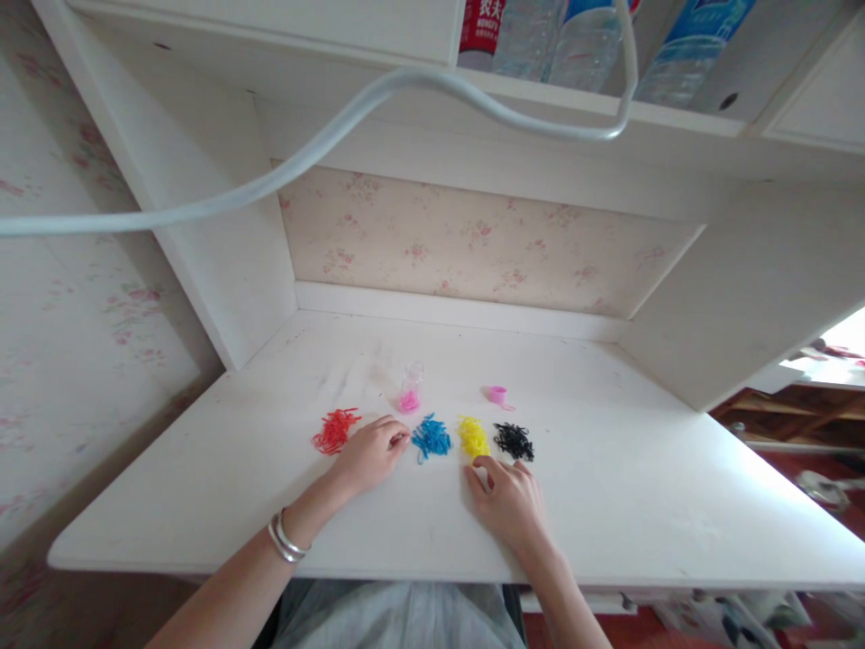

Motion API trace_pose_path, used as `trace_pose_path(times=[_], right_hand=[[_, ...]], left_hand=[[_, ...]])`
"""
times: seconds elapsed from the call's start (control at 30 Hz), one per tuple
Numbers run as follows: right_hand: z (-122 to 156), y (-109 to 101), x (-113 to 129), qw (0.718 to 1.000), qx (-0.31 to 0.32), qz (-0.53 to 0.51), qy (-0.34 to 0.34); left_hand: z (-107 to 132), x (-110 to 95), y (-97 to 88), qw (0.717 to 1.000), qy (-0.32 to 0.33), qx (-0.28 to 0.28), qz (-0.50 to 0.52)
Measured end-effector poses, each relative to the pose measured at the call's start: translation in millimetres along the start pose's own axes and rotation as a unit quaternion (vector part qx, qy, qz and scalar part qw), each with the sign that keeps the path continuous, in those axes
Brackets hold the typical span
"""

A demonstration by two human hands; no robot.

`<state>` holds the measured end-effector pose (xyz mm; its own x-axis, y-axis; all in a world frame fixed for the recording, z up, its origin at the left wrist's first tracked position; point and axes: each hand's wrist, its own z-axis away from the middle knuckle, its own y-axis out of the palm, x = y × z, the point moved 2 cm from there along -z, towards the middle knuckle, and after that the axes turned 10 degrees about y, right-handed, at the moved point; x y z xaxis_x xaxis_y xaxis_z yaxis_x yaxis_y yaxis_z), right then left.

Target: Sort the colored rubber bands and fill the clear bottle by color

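White cable [423,79] sweeps across the top of our head view, right up close to us, and below it we look down on a white desk [608,514]! Four little heaps of bands line up across it: red bands [334,431], blue bands [431,437], yellow bands [474,436] and black bands [514,442]. Our left hand [370,452], silver bangles [286,539] at the wrist, sits between red and blue, fingers curled inward, their tips just beside the blue heap; whether they pinch a band, we cannot tell. Over to our right hand [510,503]: its fingers bend too, the forefinger right at the near edge of the yellow heap, and again we cannot tell whether anything is gripped. Beyond our left hand, a clear container [414,371] has pink bands [409,402] at its bottom! Farther right, a pink cap [498,395] lies apart, behind the yellow and black heaps. Up on the shelf, we spot plastic bottles [587,50].
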<state>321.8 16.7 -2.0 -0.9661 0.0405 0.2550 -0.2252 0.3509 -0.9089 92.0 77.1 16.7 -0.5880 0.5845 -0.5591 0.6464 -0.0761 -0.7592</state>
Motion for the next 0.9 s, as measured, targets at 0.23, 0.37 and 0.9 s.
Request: trace_pose_path(times=[0.23, 0.37, 0.9], right_hand=[[1.8, 2.3, -5.3, 0.999, -0.03, -0.011, -0.031], [2.9, -1.5, -11.0, 0.992, -0.093, -0.081, 0.016], [-51.9, -30.5, 24.9, 0.921, -0.019, -0.365, 0.136]], left_hand=[[0.7, 1.3, 0.9, 1.0, 0.009, -0.008, -0.004], [0.8, 2.6, 0.9, 1.0, 0.01, -0.013, -0.006], [1.7, 3.8, 2.7, 1.0, 0.009, 0.011, -0.028]])
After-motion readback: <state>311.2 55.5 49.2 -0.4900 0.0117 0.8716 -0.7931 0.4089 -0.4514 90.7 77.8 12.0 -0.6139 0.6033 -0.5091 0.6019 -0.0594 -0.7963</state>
